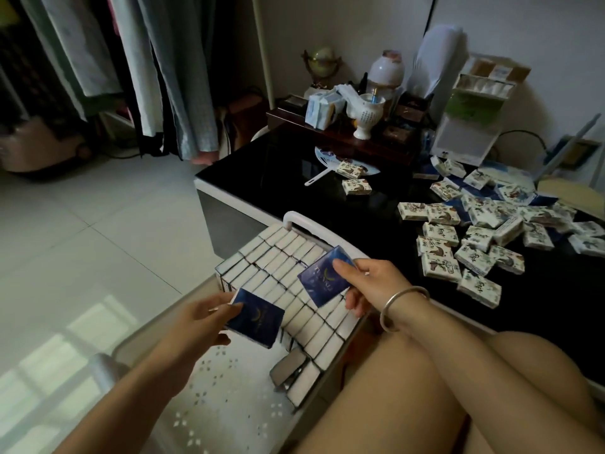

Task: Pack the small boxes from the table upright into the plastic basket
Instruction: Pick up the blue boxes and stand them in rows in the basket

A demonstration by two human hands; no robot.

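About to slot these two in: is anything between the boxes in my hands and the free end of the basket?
Nothing visible. The left hand's blue box hangs just over the bare basket floor; the right hand's box is above the packed rows.

Hands: two, left hand [199, 317], right hand [370, 283]
Blue boxes held: two, one each
Baskets: one [296, 221]
Loose boxes on table: too many to count

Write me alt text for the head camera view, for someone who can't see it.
Seen from above, a person's left hand and right hand each hold a dark blue box over a plastic basket partly filled with rows of upright boxes. More loose boxes lie scattered on the black table to the right.
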